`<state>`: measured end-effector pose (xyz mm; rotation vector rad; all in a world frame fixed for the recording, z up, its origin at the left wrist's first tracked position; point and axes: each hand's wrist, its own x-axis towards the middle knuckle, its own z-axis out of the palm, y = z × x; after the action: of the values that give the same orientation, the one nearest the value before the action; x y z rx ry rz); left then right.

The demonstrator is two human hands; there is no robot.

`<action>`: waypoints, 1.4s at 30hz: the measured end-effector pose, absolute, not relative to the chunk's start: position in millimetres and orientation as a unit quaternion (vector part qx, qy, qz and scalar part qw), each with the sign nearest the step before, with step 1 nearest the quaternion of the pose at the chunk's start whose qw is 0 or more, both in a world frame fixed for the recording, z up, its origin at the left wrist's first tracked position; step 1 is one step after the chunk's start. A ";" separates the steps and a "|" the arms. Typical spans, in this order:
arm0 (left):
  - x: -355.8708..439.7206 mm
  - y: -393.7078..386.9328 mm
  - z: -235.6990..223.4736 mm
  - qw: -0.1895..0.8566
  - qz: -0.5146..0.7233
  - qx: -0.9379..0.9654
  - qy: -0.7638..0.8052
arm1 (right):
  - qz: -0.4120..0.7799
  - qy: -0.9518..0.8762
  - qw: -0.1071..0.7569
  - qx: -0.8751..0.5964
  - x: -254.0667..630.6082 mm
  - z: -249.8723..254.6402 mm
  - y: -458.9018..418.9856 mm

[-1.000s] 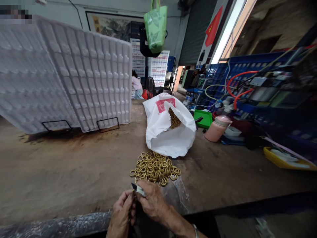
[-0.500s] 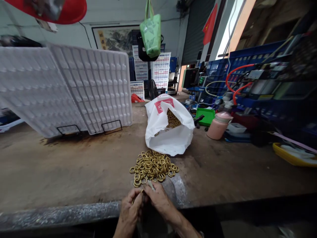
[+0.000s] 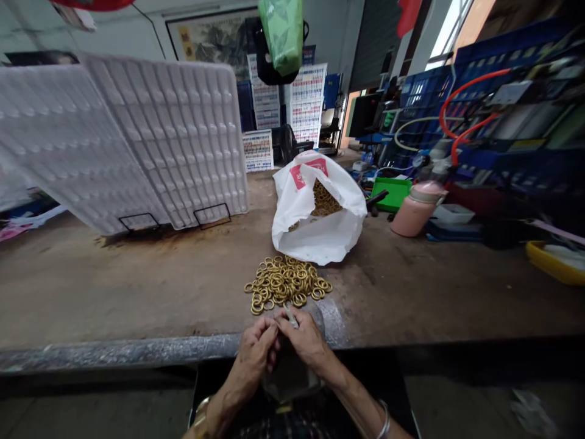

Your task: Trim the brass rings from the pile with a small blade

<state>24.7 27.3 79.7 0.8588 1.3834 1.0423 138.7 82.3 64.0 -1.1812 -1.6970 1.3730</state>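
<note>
Both my hands meet at the front edge of the bench, fingertips together. My left hand [image 3: 256, 349] is closed in a pinch; the brass ring seen in it a moment earlier is now mostly hidden by the fingers. In my right hand [image 3: 307, 342] a short, pale grey-green strip-like piece [image 3: 291, 317] sticks out between thumb and fingers; its kind cannot be made out. Just beyond the fingertips lies a loose heap of brass rings [image 3: 286, 281]. Behind it a torn white sack [image 3: 315, 241] lies with its mouth towards me, more rings [image 3: 326, 201] showing inside.
White ribbed plastic trays [image 3: 183, 140] stand upright on wire stands at the left of the wooden bench [image 3: 137, 292]. To the right are a pink bottle [image 3: 415, 210], a green tray [image 3: 392, 194] and a yellow tray [image 3: 555, 262]. A green bag [image 3: 282, 36] hangs above.
The view has tilted down, so the bench and heap sit higher in the picture. My hands stay together; the ring in my left fingers is now hidden from sight.
</note>
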 end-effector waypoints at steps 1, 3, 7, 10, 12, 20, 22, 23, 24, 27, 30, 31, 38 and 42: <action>24.8 27.0 77.7 0.572 0.445 0.364 0.585 | 0.527 -0.646 0.321 -0.450 139.5 64.7 82.2; 25.4 26.1 73.2 0.585 0.449 0.355 0.575 | 0.533 -0.645 0.315 -0.448 140.9 65.2 82.4; 26.5 26.1 68.1 0.606 0.454 0.337 0.560 | 0.549 -0.637 0.314 -0.440 143.8 64.2 85.1; 26.3 29.2 67.9 0.611 0.461 0.325 0.556 | 0.510 -0.644 0.323 -0.471 148.1 60.0 87.5; 26.0 32.2 69.0 0.600 0.467 0.326 0.561 | 0.441 -0.688 0.312 -0.485 152.1 55.8 86.7; 26.3 38.8 79.4 0.567 0.472 0.328 0.591 | 0.295 -0.832 0.195 -0.428 154.9 48.6 75.9; 25.1 38.4 79.3 0.563 0.468 0.330 0.596 | 0.284 -0.837 0.187 -0.428 153.2 48.8 77.0; 24.2 38.3 78.6 0.560 0.468 0.331 0.599 | 0.277 -0.840 0.185 -0.428 152.5 48.5 77.8; 23.2 38.2 77.6 0.556 0.468 0.333 0.601 | 0.271 -0.842 0.184 -0.428 151.9 48.0 78.5; 20.6 39.1 73.6 0.549 0.468 0.341 0.603 | 0.257 -0.846 0.182 -0.431 150.5 45.8 80.0; 19.0 40.0 70.4 0.545 0.467 0.357 0.598 | 0.258 -0.847 0.163 -0.435 149.4 46.1 81.0; 18.8 39.6 70.1 0.543 0.466 0.360 0.599 | 0.261 -0.848 0.151 -0.435 149.3 47.1 81.7; 21.3 22.1 82.4 0.607 0.458 0.384 0.524 | 0.256 -0.840 0.105 -0.467 154.7 52.3 92.1; 18.1 20.8 81.9 0.675 0.496 0.303 0.455 | 0.196 -0.819 0.152 -0.517 156.1 44.6 95.8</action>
<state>18.1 20.8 81.9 0.6822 1.0243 1.1151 156.1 95.8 44.6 -1.4833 -2.3513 0.5621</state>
